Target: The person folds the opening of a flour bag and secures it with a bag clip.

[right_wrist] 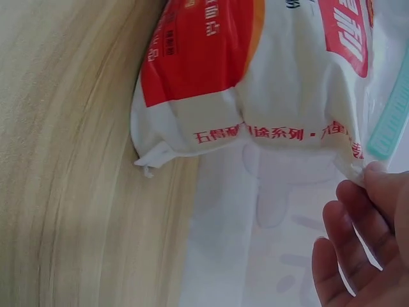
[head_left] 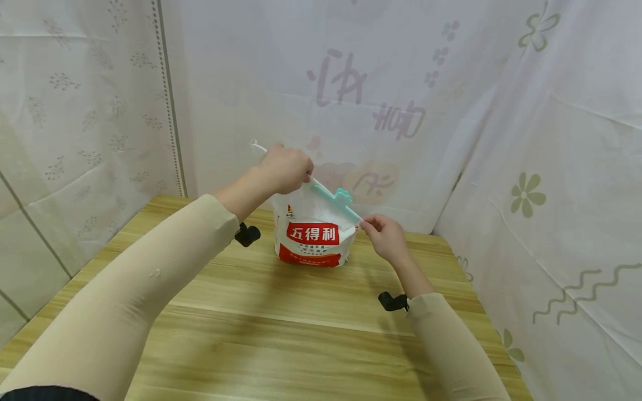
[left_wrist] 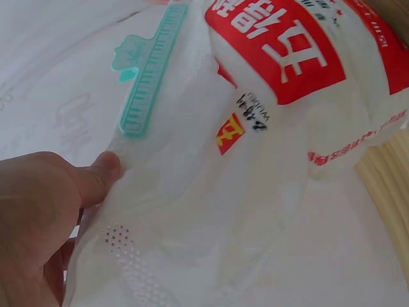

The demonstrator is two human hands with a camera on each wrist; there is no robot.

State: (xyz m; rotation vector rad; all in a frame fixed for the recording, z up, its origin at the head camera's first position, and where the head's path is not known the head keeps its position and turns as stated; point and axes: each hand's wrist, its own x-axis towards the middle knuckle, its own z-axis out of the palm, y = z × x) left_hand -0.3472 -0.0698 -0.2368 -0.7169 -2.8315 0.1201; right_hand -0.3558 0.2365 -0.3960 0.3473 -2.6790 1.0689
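Note:
A white flour bag (head_left: 313,245) with red printed panels stands on the wooden table, its top edge slanting down to the right. A turquoise bag clip (head_left: 343,198) is fastened along that edge, between the two hands. My left hand (head_left: 287,169) pinches the upper left part of the bag's edge, thumb in front, as the left wrist view shows beside the clip (left_wrist: 153,70). With thumb and forefinger, my right hand (head_left: 387,236) pinches the lower right corner of the bag, just past the clip's end. Its other fingers (right_wrist: 345,246) are loosely bent.
The wooden table (head_left: 241,328) extends in front of the bag and to both sides. Behind it hangs a pale printed curtain (head_left: 225,100), with more patterned cloth on the left and right. Black wrist cameras (head_left: 393,301) sit on both wrists.

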